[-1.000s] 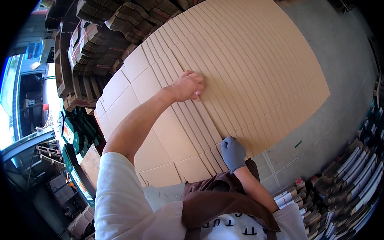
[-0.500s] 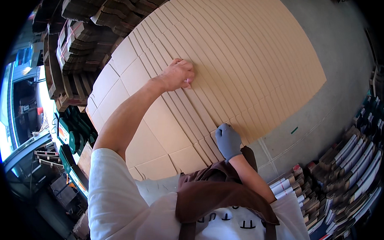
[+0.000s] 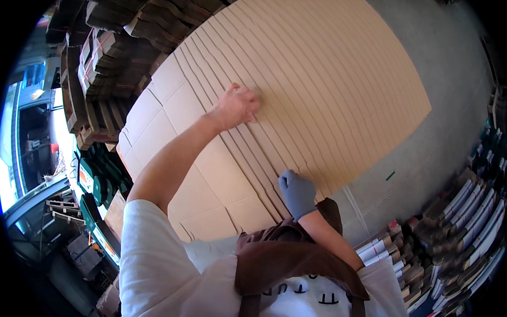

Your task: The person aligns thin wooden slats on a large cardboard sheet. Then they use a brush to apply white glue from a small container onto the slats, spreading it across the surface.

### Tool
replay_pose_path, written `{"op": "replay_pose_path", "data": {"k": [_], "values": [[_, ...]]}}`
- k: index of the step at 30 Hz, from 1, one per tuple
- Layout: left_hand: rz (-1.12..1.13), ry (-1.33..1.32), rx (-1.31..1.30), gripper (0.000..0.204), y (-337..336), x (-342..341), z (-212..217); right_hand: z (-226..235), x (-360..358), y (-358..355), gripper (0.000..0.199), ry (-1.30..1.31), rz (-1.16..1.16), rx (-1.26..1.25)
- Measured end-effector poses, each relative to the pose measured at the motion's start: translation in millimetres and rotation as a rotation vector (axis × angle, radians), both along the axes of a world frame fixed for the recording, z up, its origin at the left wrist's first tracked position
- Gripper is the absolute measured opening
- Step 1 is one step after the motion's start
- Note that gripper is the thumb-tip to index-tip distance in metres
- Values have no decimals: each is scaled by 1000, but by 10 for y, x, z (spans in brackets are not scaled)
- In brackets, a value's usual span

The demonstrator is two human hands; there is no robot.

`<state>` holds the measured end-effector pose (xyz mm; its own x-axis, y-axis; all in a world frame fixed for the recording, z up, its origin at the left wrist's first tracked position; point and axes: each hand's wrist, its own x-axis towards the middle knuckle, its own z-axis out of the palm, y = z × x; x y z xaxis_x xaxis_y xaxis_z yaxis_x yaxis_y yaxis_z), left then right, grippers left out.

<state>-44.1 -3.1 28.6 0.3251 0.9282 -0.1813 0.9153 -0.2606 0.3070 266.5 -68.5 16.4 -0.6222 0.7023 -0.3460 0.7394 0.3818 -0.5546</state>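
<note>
Overlapping flat cardboard sheets (image 3: 328, 88) lie fanned out before me, their edges making a row of steps. My bare left hand (image 3: 237, 106) is over the middle of the fan, its fingers curled down at one sheet's edge and slightly blurred. Lower and to the right, closer to my body, my right hand (image 3: 297, 192) wears a grey glove. Its fingers are closed at the near end of the same row of edges. Both fingertips are partly hidden. The topmost sheet (image 3: 202, 182), on the left, shows wide panels with crease lines and slots.
Stacks of folded cardboard (image 3: 114, 56) stand on wooden pallets (image 3: 101, 119) at the far left. More bundled cardboard (image 3: 452, 221) lies at the lower right. Grey concrete floor (image 3: 435, 70) runs along the right. Green and black equipment (image 3: 99, 178) stands at left.
My left hand has shifted slightly right and toward me. My gloved right hand has moved a little left and toward my body. The sheets' edges have shifted slightly.
</note>
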Motion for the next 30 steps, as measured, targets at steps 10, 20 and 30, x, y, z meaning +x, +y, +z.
{"op": "replay_pose_path", "data": {"k": [10,20,30], "values": [[-3,-161,-217,20,-143,-159,28,-54,-20,-69,18,48,-93,-178],[16,-242,-256,19,-126,-174,22,-153,-4,-95,17,53,-46,-79],[45,-242,-255,19,-99,-138,35,-171,9,-97,14,31,-93,-98]]}}
